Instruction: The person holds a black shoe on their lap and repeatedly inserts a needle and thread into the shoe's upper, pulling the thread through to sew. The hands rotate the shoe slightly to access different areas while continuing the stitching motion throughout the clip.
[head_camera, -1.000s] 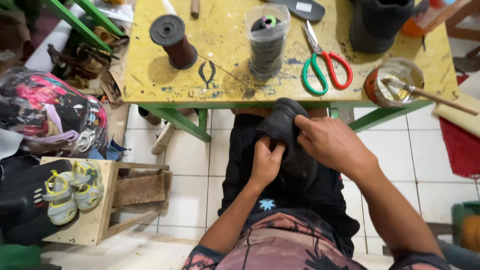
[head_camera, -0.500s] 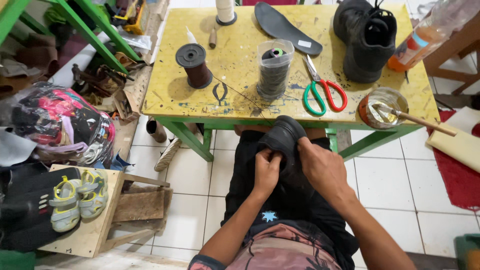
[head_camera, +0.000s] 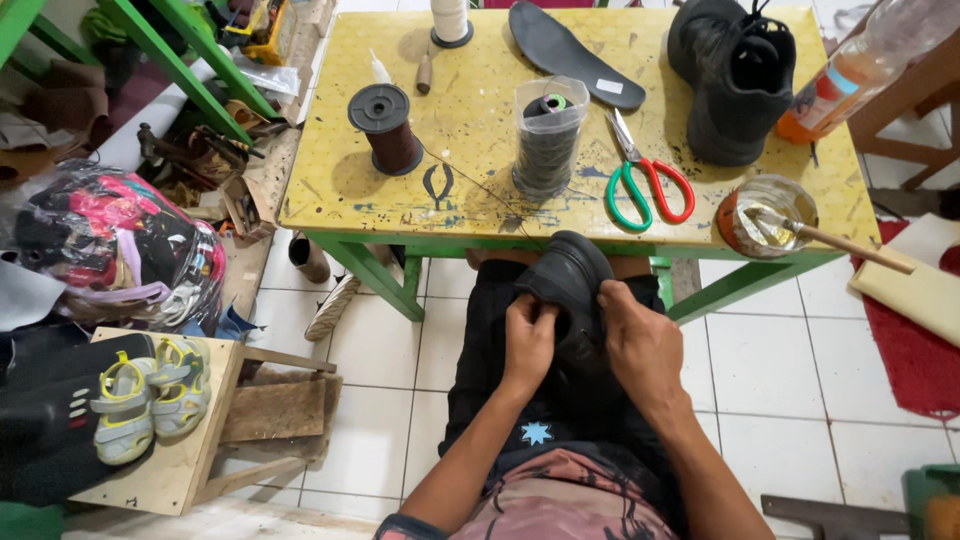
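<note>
While both hands work in the lap, the black shoe (head_camera: 570, 285) sits just below the near edge of the yellow desk (head_camera: 480, 190), toe up toward the desk, heel end hidden betw. the hands. Long axis runs roughly away from the person, tilted a bit left. Left hand (head_camera: 528, 340) grips its left side, fingers curled tight on the upper; right hand (head_camera: 640, 345) wraps the right side, fingers pressed on it. Room: tiled floor open left & right of the knees; green desk legs flank the lap. On desk, near edge: thread spool (head_camera: 385, 128), clear tube of cord (head_camera: 547, 135), scissors (head_camera: 645, 180), glue tin w/ brush (head_camera: 765, 215). Second black shoe (head_camera: 735, 75) far right.
</note>
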